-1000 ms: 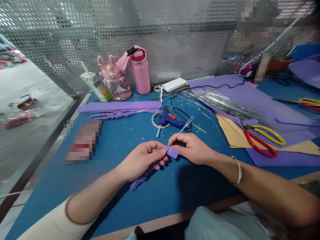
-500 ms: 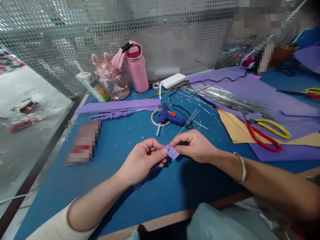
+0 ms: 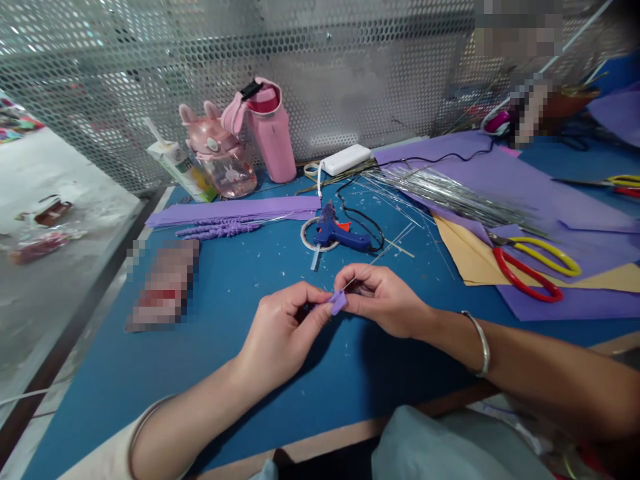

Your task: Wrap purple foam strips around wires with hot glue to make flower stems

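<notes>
Over the middle of the blue table, my left hand [image 3: 280,323] pinches a small purple paper strip [image 3: 339,303] between thumb and forefinger. My right hand [image 3: 383,301] meets it from the other side, its fingertips closed on thin wire stems [image 3: 383,253] that stick out up and to the right. The strip sits around the wires where the fingertips come together. The wrapped purple length below is hidden behind my left hand. Just beyond my hands lies a blue glue gun [image 3: 340,233], resting over a roll of tape [image 3: 309,233].
Finished purple sprigs [image 3: 220,229] and purple paper strips [image 3: 240,210] lie at the back left. Red-and-yellow scissors [image 3: 530,270], a bundle of wires [image 3: 450,193] and purple sheets [image 3: 545,193] cover the right. Pink bottle [image 3: 273,140], rabbit-eared cup [image 3: 225,160] and drink carton [image 3: 183,170] stand behind.
My left hand has turned, so the purple wrapped length has gone from sight behind it. The loose strip end shows smaller, and the wires tilt lower to the right.
</notes>
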The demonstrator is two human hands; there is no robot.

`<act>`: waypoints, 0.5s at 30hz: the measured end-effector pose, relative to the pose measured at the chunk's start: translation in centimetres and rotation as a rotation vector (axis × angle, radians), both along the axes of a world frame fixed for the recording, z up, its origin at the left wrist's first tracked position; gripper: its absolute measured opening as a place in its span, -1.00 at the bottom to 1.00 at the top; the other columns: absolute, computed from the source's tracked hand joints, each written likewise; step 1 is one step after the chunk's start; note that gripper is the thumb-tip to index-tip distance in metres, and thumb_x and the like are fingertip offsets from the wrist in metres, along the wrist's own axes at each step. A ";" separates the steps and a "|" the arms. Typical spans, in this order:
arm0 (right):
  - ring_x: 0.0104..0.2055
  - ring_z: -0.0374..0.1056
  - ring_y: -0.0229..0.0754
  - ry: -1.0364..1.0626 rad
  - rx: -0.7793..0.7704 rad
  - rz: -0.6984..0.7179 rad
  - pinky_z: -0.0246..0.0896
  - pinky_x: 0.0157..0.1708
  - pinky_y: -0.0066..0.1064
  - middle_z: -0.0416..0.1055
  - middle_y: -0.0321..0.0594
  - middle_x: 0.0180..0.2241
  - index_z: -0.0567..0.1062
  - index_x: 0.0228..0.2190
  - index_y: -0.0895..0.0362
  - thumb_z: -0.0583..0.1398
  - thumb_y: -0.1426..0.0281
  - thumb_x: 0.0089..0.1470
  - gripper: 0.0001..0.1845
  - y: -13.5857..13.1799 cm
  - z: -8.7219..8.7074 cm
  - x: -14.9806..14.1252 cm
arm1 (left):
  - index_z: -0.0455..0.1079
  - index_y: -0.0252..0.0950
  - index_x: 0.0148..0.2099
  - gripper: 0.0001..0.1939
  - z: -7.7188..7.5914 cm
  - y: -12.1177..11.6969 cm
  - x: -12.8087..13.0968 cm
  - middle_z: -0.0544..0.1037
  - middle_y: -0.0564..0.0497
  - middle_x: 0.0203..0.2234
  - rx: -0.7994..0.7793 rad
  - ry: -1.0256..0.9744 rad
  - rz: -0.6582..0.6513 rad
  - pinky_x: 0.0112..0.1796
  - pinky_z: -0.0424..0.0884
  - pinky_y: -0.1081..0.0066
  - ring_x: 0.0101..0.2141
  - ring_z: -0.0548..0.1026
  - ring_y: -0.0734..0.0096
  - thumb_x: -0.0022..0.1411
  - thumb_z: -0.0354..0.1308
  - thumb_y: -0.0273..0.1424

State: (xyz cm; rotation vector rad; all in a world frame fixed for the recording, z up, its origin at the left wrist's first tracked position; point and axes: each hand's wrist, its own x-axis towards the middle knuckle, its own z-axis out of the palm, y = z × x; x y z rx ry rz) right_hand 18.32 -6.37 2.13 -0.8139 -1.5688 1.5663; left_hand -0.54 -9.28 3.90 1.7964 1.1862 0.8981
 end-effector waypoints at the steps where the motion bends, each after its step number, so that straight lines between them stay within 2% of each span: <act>1: -0.40 0.24 -0.36 0.004 -0.017 0.014 0.15 -0.39 -0.52 0.34 -0.33 -0.44 0.40 -0.36 0.15 0.24 0.35 0.06 -0.86 -0.1 0.0 0.0 | 0.46 -0.24 -0.24 -0.91 0.0 0.0 -0.1 0.56 0.07 -0.44 0.043 0.038 -0.021 -0.43 0.33 0.53 -0.46 0.46 0.52 0.22 0.16 -0.37; 5: -0.42 0.16 -0.36 -0.014 -0.022 0.060 0.09 -0.41 -0.52 0.27 -0.34 -0.45 0.37 -0.37 0.16 0.20 0.36 0.09 -0.87 -0.3 0.3 0.1 | 0.45 -0.24 -0.24 -0.94 0.0 -0.3 -0.2 0.57 0.08 -0.41 0.168 0.130 -0.066 -0.36 0.32 0.54 -0.42 0.48 0.54 0.22 0.16 -0.43; 8: -0.43 0.13 -0.36 -0.084 0.054 0.064 0.07 -0.40 -0.51 0.24 -0.35 -0.47 0.37 -0.38 0.16 0.17 0.39 0.10 -0.91 -0.2 0.6 0.2 | 0.42 -0.24 -0.27 -0.95 0.0 -0.2 0.0 0.54 0.08 -0.45 0.107 0.110 -0.052 -0.39 0.31 0.53 -0.44 0.46 0.54 0.22 0.16 -0.40; 10: -0.39 0.18 -0.34 -0.140 0.139 0.062 0.10 -0.35 -0.49 0.27 -0.34 -0.44 0.38 -0.38 0.16 0.16 0.41 0.12 -0.93 0.0 0.8 0.3 | 0.36 -0.26 -0.26 -0.90 0.1 0.1 0.2 0.49 0.09 -0.48 -0.115 -0.013 -0.079 -0.44 0.32 0.52 -0.47 0.45 0.52 0.21 0.15 -0.34; 13: -0.33 0.25 -0.30 -0.223 0.314 0.096 0.14 -0.24 -0.45 0.32 -0.29 -0.39 0.41 -0.39 0.16 0.16 0.41 0.13 -0.93 0.5 1.1 0.8 | 0.20 -0.24 -0.18 -0.80 0.2 0.9 0.2 0.47 0.07 -0.42 -0.568 -0.351 -0.240 -0.57 0.32 0.53 -0.57 0.43 0.53 0.21 0.09 -0.27; 15: -0.34 0.26 -0.30 -0.253 0.355 0.116 0.16 -0.25 -0.44 0.33 -0.27 -0.39 0.44 -0.36 0.16 0.19 0.40 0.10 -0.93 1.0 1.0 1.3 | 0.16 -0.25 -0.15 -0.80 0.2 1.5 0.0 0.49 0.03 -0.41 -0.738 -0.490 -0.334 -0.65 0.25 0.55 -0.67 0.34 0.59 0.24 0.01 -0.26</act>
